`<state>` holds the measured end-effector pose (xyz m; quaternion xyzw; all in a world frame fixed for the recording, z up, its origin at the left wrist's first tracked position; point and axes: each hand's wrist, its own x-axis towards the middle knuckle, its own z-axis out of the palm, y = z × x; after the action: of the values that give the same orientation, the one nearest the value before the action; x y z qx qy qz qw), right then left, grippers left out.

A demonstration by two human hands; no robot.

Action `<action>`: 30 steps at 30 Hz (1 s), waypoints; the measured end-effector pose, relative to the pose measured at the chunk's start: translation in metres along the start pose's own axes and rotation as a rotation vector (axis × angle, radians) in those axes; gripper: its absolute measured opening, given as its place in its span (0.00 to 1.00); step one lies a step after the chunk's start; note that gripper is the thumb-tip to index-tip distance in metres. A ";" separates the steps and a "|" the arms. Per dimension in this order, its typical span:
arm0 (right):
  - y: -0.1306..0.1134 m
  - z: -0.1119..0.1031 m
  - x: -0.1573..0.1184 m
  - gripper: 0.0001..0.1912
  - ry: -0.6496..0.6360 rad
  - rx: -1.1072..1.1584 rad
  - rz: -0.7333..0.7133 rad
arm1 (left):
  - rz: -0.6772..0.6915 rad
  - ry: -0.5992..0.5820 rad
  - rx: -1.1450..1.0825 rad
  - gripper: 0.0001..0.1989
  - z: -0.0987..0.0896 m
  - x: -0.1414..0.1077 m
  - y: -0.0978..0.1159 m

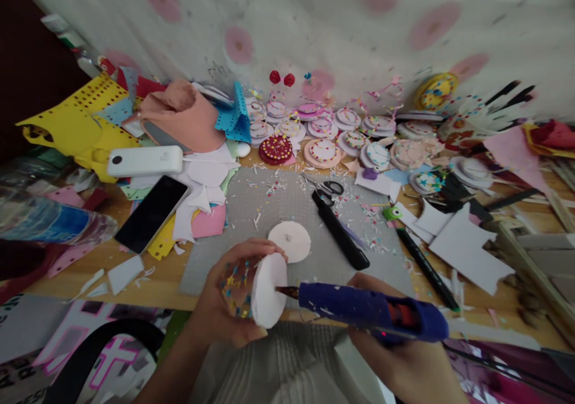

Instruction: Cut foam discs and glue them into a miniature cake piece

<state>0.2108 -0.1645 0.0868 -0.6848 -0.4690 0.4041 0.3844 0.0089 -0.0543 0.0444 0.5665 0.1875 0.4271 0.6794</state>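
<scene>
Between the thumb and fingers of my left hand (224, 296) is a white foam disc (270, 290), its flat face turned to the right. Blue and yellow star-like trims (236, 284) stick out behind it, partly hidden by the fingers. My right hand (381, 356) is wrapped round a blue hot glue gun (359, 305) with a small red light. The gun's dark nozzle tip points left and meets, or nearly meets, the disc's face. Just beyond the left fingertips, another white disc (290, 242) lies on the grey cutting mat (242, 194) with a small spot at its centre.
Scissors (330, 187), a black utility knife (341, 230) and a green-tipped marker (426, 266) lie ahead and right. Decorated layered discs (323, 152) crowd the back. A phone (151, 212), power bank (144, 160), water bottle (54, 221) and foam scraps (202, 176) fill the left.
</scene>
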 end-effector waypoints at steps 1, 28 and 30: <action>0.000 0.000 0.000 0.02 0.000 0.004 0.003 | -0.004 0.001 0.003 0.31 0.000 0.000 0.000; -0.004 0.004 0.002 0.04 0.067 -0.013 -0.018 | -0.049 0.086 -0.025 0.34 -0.004 -0.006 -0.006; -0.004 0.005 0.003 0.04 0.053 -0.009 -0.008 | -0.083 0.089 -0.047 0.35 -0.007 -0.009 -0.009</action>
<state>0.2060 -0.1603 0.0878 -0.6951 -0.4634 0.3823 0.3950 0.0020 -0.0576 0.0322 0.5225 0.2310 0.4277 0.7005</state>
